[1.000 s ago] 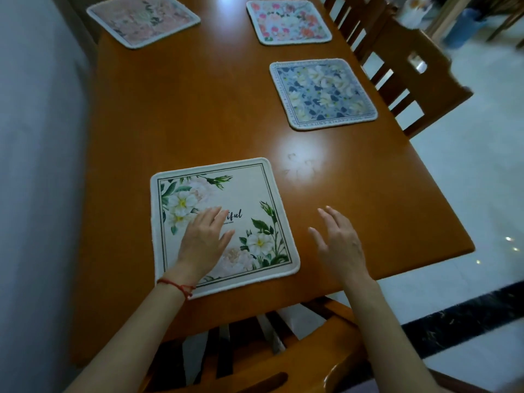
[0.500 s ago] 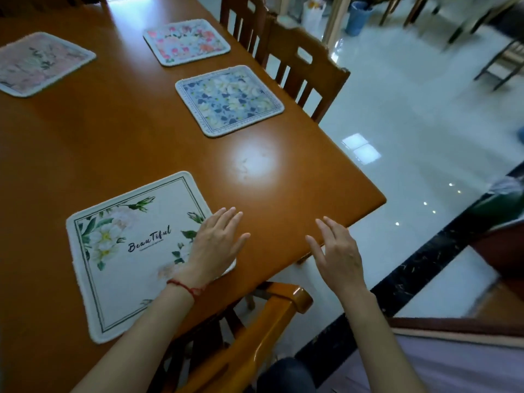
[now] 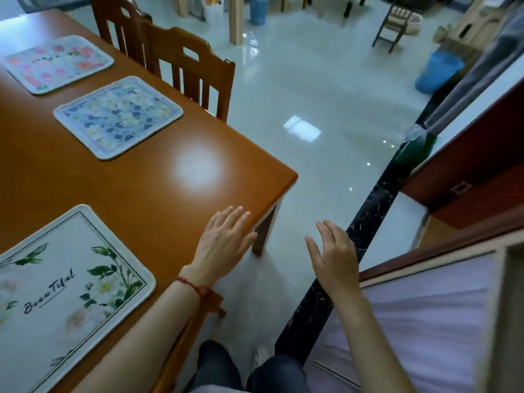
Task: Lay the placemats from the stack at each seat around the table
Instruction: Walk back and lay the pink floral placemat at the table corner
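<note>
Fingers (image 3: pixel 236 219) of the left hand (image 3: pixel 224 245), a red string bracelet at its wrist, are straight and loosely spread, palm down over the near right corner of the glossy orange-brown wooden table (image 3: pixel 170 194), holding nothing; whether they touch the wood I cannot tell. A second ago this hand lay flat on the square white cloth placemat with green leaves, white flowers and the word "BeauTiful" (image 3: pixel 65 285); it has since slid off toward 3 o'clock, so that mat now lies released and flat near the table's front edge, at 9 o'clock from the hand. That seat looks finished. The right hand (image 3: pixel 334 256), also empty with fingers spread and relaxed, hangs in the air off the table over the pale glossy tiled floor (image 3: pixel 312 80), at 3 o'clock from the left. Up the table's right side, at about 11 o'clock, lie the square blue-and-white floral placemat (image 3: pixel 117 116) beside a brown slatted wooden chair (image 3: pixel 192 72), and beyond it the square pink floral placemat (image 3: pixel 58 63). No stack of remaining mats is visible, so the laying appears complete or nearly so.
</note>
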Demonstrator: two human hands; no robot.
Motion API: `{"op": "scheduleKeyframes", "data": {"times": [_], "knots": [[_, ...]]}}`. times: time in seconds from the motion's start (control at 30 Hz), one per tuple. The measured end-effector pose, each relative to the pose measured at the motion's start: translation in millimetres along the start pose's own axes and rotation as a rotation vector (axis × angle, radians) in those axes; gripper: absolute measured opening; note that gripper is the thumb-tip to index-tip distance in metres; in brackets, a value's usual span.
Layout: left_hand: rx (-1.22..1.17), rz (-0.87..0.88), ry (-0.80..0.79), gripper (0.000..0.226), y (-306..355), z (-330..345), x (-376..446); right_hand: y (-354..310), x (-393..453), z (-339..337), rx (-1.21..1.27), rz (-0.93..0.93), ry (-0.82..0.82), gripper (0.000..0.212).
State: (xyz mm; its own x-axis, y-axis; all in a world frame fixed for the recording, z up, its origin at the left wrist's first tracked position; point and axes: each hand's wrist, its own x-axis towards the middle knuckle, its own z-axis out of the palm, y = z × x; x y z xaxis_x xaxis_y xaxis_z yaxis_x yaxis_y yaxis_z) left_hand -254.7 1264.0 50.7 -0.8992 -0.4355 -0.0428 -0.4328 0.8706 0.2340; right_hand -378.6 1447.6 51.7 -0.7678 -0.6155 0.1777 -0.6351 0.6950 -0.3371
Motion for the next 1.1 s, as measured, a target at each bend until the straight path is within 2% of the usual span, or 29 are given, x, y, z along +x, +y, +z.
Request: {"op": "scheduleKeyframes", "data": {"times": [0.23, 0.47, 0.83, 1.1], "knots": [[0.062, 0.195, -0.032, 0.063, 50.6, 5.4, 40.4, 46.3, -10.2, -13.8, -0.032, 0.155, 0.058, 0.051], [0.079, 0.333, -0.073, 0.073, 95.9, 22.8, 76.3, 97.9, -18.8, -23.3, -0.043, 0.301, 0.067, 0.052], [0.051, 0.404, -0.093, 0.07, 141.2, 44.2, 132.3, 151.1, 10.6, -25.0, -0.045, 0.394, 0.073, 0.052], [0.07, 0.454, -0.134, 0.071, 154.4, 57.6, 234.6, 189.4, 88.4, -17.8, -0.031, 0.447, 0.071, 0.053]]}}
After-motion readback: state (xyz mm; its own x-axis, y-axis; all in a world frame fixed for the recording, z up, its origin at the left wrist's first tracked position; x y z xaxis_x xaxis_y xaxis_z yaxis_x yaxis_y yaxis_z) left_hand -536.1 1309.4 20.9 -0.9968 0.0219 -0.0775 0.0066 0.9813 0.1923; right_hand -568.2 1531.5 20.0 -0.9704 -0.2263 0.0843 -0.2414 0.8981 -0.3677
